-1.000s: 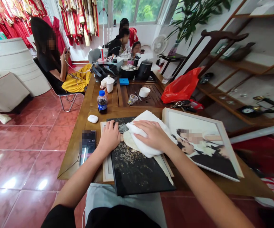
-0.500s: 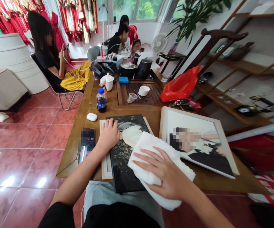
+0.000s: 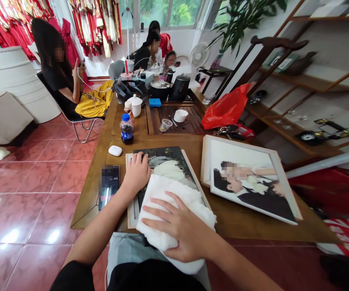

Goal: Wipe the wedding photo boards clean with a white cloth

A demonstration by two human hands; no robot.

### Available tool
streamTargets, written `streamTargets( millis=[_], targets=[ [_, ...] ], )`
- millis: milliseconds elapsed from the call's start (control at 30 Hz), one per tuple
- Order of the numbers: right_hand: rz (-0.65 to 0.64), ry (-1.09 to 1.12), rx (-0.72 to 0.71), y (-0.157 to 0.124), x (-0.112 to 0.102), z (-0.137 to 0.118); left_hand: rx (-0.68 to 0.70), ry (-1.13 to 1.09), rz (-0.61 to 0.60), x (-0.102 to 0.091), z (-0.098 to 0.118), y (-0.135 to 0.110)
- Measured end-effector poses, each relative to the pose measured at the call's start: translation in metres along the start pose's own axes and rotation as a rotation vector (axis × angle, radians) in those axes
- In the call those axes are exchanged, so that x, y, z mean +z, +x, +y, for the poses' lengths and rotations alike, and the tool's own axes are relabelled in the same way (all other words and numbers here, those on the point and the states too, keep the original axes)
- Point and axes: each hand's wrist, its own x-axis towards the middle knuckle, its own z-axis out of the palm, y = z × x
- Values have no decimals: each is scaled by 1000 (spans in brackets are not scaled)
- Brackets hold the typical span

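My left hand (image 3: 137, 171) rests on the upper left edge of a dark photo panel (image 3: 173, 152), its fingers stretched out toward the far edge. My right hand (image 3: 182, 226) presses flat on a folded white towel (image 3: 158, 190), fingers spread, the thumb nearer my body. The towel covers the middle and near part of the panel and hangs past the table's front edge. Beneath the panel lies a pale wooden frame (image 3: 131, 218). To the right, a framed photo (image 3: 259, 202) of people lies tilted over another pale frame (image 3: 206, 157).
A phone (image 3: 109, 188), a white earbud case (image 3: 115, 150) and a cola bottle (image 3: 127, 129) stand left on the wooden table (image 3: 238, 224). Farther back are a white bowl (image 3: 181, 116), a lidded cup (image 3: 135, 106) and a red plastic bag (image 3: 227, 107). Several people sit beyond.
My right hand has slid the towel leftward and nearer across the panel, close to my left hand. My left hand stays on the panel's edge. The view has shifted slightly.
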Motion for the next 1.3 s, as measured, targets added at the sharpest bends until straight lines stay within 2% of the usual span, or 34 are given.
streamTargets(
  millis=[233,467,600,767,967,1067,1167,1300],
  targets=[
    [41,-48,89,-20,8,8,18,17,17,2,-1,1],
    [240,-202,165,-63,19,26,20,23,17,3,-1,1],
    [310,-252,229,-74,20,32,19,40,10,2,0,1],
    [279,-211,272,-56,16,24,3,39,5,3,2,-1],
    [59,-53,236,-8,5,-2,-2,56,1,3,2,-1],
    [6,-3,196,6,2,-9,4,53,-5,2,2,-1],
    [37,-4,188,7,3,-6,8,44,4,1,2,-2],
    [149,-80,260,-5,4,10,-5,50,-1,0,3,-2]
  ],
)
